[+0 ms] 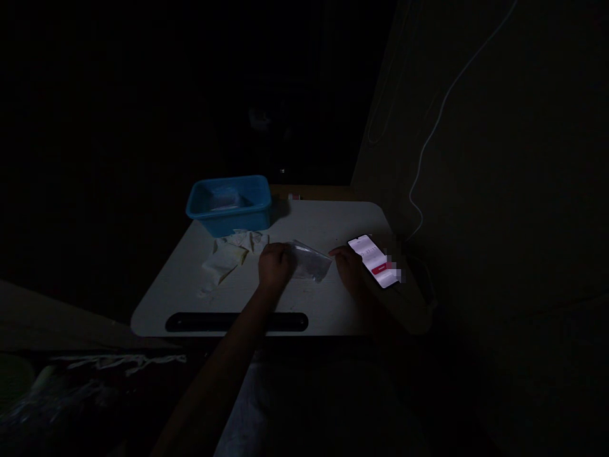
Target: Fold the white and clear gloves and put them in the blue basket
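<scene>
Left hand (275, 265), centre of frame: fingers curled closed over the left end of a clear bag (310, 261), firm hold. Right hand (349, 266), just right of centre: fingers bent, tips at the bag's upper right corner; cannot tell whether they pinch it or only touch. Bag spans the gap between the hands, above the middle of the table (328, 219), looking flat; contents, if any, not readable in this light. Progress, by judgement: this bag is in mid-handling, not yet set down. Left of the left hand, crumpled wrappers (226, 261) lie loose on the table, not gathered up. Beyond them, upper left of centre, a blue basin (233, 223) holds some clear plastic (226, 198); cannot tell whether that is finished or waiting, so the remaining count is unknown. Right of the right hand, a lit phone (375, 260) lies screen up, partly blurred out.
</scene>
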Demonstrator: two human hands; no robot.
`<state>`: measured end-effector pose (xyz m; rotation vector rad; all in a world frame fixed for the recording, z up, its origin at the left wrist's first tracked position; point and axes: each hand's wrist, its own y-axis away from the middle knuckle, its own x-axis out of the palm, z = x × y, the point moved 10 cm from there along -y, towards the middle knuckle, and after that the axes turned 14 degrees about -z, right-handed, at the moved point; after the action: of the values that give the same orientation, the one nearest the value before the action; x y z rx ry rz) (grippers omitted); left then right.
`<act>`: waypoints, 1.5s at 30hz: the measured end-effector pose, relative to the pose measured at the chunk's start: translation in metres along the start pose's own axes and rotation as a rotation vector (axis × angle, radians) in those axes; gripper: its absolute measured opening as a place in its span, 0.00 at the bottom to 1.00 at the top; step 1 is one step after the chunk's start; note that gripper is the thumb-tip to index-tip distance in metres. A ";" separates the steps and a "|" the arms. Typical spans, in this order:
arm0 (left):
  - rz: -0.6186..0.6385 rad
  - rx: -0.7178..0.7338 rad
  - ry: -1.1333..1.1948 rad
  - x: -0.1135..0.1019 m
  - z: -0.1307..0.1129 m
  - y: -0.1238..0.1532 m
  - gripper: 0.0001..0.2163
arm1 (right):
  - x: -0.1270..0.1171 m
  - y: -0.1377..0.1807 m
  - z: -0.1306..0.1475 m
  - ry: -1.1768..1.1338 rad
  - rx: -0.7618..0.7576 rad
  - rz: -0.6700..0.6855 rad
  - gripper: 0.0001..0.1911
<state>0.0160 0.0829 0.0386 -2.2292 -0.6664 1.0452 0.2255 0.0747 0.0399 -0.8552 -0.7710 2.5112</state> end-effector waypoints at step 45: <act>0.193 0.178 -0.379 0.020 -0.027 0.015 0.24 | 0.065 0.040 0.029 0.535 -0.323 0.380 0.35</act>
<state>0.0522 0.0771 0.0322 -1.9874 -0.4938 1.5835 0.1514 0.0654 0.0069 -1.8401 -0.8956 2.2942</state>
